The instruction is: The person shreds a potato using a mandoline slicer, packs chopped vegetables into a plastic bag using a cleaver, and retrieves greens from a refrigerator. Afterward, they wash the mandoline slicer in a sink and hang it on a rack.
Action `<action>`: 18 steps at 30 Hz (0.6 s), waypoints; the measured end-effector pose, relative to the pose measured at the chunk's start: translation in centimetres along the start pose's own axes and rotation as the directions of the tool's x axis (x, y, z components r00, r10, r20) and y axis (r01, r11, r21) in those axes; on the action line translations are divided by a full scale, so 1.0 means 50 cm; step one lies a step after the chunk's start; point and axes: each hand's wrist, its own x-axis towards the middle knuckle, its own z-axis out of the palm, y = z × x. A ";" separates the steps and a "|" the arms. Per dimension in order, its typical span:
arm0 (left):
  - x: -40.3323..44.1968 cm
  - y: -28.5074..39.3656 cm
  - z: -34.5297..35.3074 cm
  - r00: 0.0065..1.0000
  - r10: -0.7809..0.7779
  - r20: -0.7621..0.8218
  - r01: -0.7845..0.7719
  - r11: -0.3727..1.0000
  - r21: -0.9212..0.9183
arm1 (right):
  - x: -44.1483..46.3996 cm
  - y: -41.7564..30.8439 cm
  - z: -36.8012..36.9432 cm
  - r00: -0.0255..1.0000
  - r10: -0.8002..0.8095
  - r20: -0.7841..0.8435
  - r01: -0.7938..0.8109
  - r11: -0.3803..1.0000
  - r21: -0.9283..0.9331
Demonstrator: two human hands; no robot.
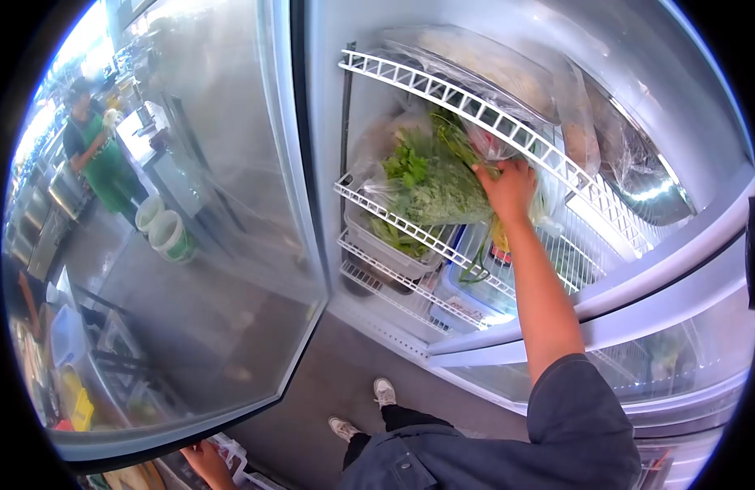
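Green herbs (447, 192) are lying on a wire shelf (410, 230), head view. Right hand (510, 189) is touching their stems, grip partly curled; can't tell if it's grasping. Left hand (207, 464) is showing by the door's (214, 327) bottom edge, grip unclear. Tub (414, 266) is sitting below herbs.

glossy clear plastic bag (455, 192)

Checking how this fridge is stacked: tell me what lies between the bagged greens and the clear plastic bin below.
A white wire shelf, in the head view.
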 end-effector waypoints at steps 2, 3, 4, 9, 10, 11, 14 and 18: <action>0.013 0.008 -0.006 0.998 -0.066 0.013 0.064 0.992 0.112 | 0.006 -0.014 0.036 0.993 -0.094 -0.076 0.086 0.991 -0.106; 0.030 -0.023 -0.014 0.998 -0.064 0.010 0.063 0.992 0.113 | 0.025 -0.011 0.055 0.997 -0.050 0.062 0.057 0.992 -0.108; 0.052 -0.075 -0.022 0.999 0.049 0.002 -0.049 0.993 0.105 | 0.047 -0.004 0.072 0.988 -0.028 0.150 0.044 0.994 -0.104; 0.020 0.037 0.013 0.999 -0.051 -0.006 0.051 0.996 0.074 | 0.097 -0.014 0.072 0.978 -0.105 0.183 0.120 0.990 -0.070; 0.021 0.042 0.013 0.998 -0.056 -0.002 0.056 0.993 0.106 | 0.094 -0.025 0.056 0.977 -0.109 0.184 0.123 0.990 -0.070; 0.024 0.044 0.011 0.998 -0.060 0.003 0.059 0.989 0.138 | 0.086 -0.034 0.031 0.987 -0.134 0.085 0.127 0.988 0.089; 0.053 -0.026 -0.002 0.997 0.082 0.000 -0.082 0.989 0.120 | 0.056 -0.045 -0.006 0.991 -0.131 0.008 0.122 0.942 0.311; 0.061 -0.041 -0.010 0.996 0.081 0.035 -0.084 0.990 0.109 | -0.037 -0.048 -0.029 0.991 -0.130 -0.014 0.126 0.922 0.367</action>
